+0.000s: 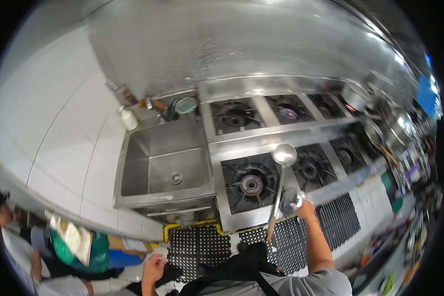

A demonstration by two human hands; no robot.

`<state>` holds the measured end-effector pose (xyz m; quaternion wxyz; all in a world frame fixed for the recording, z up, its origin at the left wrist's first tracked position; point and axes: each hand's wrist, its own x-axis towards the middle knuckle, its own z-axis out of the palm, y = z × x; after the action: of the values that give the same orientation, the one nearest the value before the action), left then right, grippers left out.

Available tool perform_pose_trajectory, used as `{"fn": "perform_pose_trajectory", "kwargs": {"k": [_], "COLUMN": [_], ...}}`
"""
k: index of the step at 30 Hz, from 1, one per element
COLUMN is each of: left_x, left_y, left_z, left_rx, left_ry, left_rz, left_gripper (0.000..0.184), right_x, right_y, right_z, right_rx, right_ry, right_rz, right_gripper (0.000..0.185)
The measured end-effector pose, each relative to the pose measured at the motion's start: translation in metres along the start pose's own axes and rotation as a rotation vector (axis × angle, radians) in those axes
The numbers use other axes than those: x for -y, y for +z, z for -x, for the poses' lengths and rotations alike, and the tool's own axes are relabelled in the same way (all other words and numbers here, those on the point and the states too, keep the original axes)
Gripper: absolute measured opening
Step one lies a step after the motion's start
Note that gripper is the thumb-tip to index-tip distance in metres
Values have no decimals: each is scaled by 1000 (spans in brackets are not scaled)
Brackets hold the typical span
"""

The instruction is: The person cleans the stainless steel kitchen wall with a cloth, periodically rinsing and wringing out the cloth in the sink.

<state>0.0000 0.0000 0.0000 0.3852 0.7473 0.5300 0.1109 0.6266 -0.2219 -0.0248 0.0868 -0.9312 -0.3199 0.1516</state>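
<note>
R hand (302,203) closed round gry item (289,200) nr ladle (284,155), L hand (154,268) grip unclear, sink (182,162) w/ drain (176,177)

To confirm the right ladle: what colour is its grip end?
Light brown: the ladle's grip end, seen in the head view.

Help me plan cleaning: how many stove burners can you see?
6 clear: three back burners in a row and three front burners in another. More may be hidden by the pots at right.
</note>
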Motion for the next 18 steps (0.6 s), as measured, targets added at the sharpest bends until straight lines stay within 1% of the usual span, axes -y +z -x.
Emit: {"fn": "perform_pose_trajectory", "kwargs": {"k": [1, 2, 3, 5, 6, 8, 9, 10, 11, 12, 13, 14, 15, 16, 17, 18], "left_x": [6, -5, -12, -67, -69, -71, -69, -67, -61, -39, -37, -36, -36, -48, -69, -88], "left_y": [-16, -33, 5, -45, -57, -68, -75, -79, -84, -82, -83, -81, -80, -80, -77, -70], "left_z": [-18, -36, -89, -65, -52, -53, -50, -48, -47, -54, -58, -58, -55, -51, -50, -46], "left_rx": [13, 32, 8, 57, 84, 109, 114, 145, 178, 225, 231, 246, 261, 254, 244, 218], "left_ry": [82, 80, 153, 210, 200, 347, 359, 328, 295, 258, 270, 289, 304, 329, 352, 427], "left_rz": [-56, -65, 112, -111, -125, -149, -166, -92, -15, 112, 107, 159, 209, 219, 232, 358], "left_gripper": [19, 18, 19, 20, 20, 21, 21, 21, 21, 23, 23, 24, 26, 29, 33, 37], "right_x": [-6, -1, -28, -17, -13, -3, 10, 22, 28, 46, 73, 85, 130, 160, 202, 230], "right_y": [7, 26, 19, 47, 54, 47, 31, 10, -10, -34, -56, -60, -87, -88, -95, -81], "right_z": [23, 35, -19, 4, 25, 27, 36, 45, 51, 70, 86, 90, 120, 129, 149, 152], "right_rx": [0, -106, -287, -311, -285, -584, -765, -869, -910, -976, -1031, -961, -759, -665, -606, -554], "right_ry": [62, 10, 49, 111, 130, 285, 365, 400, 386, 235, 112, -19, -76, -251, -335, -486], "right_rz": [-14, 24, -41, 118, 117, 65, -123, -268, -431, -541, -612, -687, -821, -887, -881, -778], "right_gripper": [73, 67, 63, 54, 54, 40, 30, 27, 28, 28, 26, 21, 17, 17, 17, 19]}}
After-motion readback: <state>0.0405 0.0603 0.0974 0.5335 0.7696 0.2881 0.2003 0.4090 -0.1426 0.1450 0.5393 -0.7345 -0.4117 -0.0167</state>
